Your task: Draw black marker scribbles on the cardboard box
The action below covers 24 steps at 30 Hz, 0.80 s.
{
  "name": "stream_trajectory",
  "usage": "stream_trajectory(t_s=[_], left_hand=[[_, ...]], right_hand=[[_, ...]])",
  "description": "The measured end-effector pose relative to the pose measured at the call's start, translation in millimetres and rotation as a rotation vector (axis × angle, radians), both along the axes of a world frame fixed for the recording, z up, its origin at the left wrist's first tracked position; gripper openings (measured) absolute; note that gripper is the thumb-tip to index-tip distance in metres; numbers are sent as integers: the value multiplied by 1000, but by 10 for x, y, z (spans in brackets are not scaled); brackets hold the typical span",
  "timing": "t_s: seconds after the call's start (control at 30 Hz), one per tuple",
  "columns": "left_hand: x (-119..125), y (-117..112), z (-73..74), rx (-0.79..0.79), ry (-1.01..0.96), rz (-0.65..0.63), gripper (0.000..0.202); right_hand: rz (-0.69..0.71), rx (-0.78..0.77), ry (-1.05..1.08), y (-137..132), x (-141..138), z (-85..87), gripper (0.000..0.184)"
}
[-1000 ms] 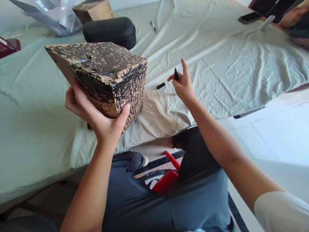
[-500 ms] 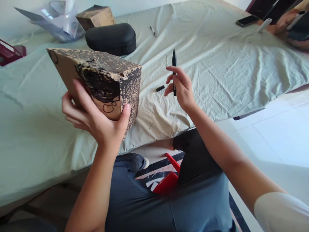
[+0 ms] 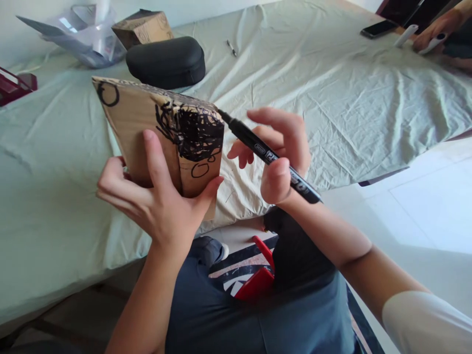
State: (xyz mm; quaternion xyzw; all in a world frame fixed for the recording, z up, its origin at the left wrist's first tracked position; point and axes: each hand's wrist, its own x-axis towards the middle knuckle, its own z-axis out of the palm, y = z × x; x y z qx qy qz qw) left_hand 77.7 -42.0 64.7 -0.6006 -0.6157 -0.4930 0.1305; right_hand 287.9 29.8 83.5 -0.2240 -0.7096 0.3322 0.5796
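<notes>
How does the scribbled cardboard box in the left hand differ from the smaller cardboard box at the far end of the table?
The scribbled cardboard box is held tilted in the air by the left hand, with the black marker in the right hand at its edge; the smaller cardboard box rests untouched on the cloth. The held box bears dense black scribbles; the far box looks mostly plain. Both are brown cardboard.

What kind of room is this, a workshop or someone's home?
Probably a home or a casual craft room, not a workshop. The table is draped in a creased sheet, the floor is pale tile, and a phone lies about. The left hand holds a scribbled box; the right hand holds a marker.
</notes>
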Motion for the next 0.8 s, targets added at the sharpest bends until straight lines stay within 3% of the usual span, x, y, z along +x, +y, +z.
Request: stream_trajectory(t_s=[0.1, 0.2, 0.27, 0.37, 0.5, 0.7, 0.8], left_hand=[[-23, -22, 23, -53, 105, -15, 113], [-34, -21, 58, -85, 127, -43, 88], [-27, -7, 71, -82, 93, -47, 85], [4, 18, 67, -71, 69, -52, 88], [72, 33, 51, -42, 114, -37, 88], [84, 25, 67, -49, 293, 49, 109], [76, 23, 70, -49, 245, 82, 125]], right_hand=[[-5, 259, 136, 27, -88, -19, 24], [-151, 275, -6, 65, -179, -69, 32], [-211, 200, -162, 70, -216, -105, 46], [-234, 99, -266, 54, -245, -131, 54], [-245, 4, -353, 48, -274, -108, 41], [-271, 215, -169, 171, -336, -118, 29], [-284, 280, -161, 215, -350, -113, 27]])
